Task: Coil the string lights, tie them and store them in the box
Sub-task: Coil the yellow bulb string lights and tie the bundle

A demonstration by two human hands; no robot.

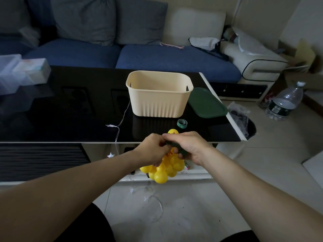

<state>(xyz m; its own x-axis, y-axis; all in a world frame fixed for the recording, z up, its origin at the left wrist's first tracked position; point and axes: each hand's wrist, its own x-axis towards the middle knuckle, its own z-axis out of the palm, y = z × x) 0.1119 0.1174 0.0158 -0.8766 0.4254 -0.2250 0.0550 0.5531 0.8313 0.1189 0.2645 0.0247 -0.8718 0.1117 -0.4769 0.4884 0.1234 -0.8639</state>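
A bunch of yellow ball string lights [163,170] hangs below my two hands at the near edge of the black table [70,109]. My left hand [153,149] grips the top of the bunch. My right hand [187,146] pinches a dark green strap [176,147] against the bunch. The cream box [159,95] stands open and upright behind them on the table, with its dark green lid [206,103] lying flat to its right. A rolled green strap [182,123] lies just in front of the box.
A thin clear wire with star lights [111,126] runs from the box's left side over the table edge down to the floor [152,198]. Clear plastic boxes [21,74] sit at the table's far left. A blue sofa is behind; a water bottle [284,102] stands on the floor at right.
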